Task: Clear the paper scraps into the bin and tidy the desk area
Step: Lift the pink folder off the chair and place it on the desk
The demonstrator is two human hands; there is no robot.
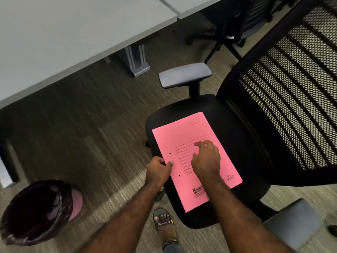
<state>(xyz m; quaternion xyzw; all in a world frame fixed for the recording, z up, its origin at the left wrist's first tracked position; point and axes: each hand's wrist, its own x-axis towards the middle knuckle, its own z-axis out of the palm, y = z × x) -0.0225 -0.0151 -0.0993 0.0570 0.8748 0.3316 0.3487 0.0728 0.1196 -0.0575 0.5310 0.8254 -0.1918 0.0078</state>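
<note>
Fingers: left hand (158, 172) is pinching the folder's (182, 139) left edge, thumb on top and the other fingers curled under; right hand (207, 159) is resting on the folder's printed form, fingers loosely spread and bent, gripping nothing.
Folder: pink, lying flat on the chair's black seat (237, 125), its near corner overhanging the front rim.
Chair: mesh back (291, 84) is standing at right, grey armrest (185, 74) beyond the folder.
Bin: pink, lined with a dark bag (36, 209), is standing on the carpet (87, 125) at lower left, well apart from the chair.
Surface: grey desk (63, 33) is lying at upper left.
Foot: sandalled foot (165, 225) is standing just before the seat.
</note>
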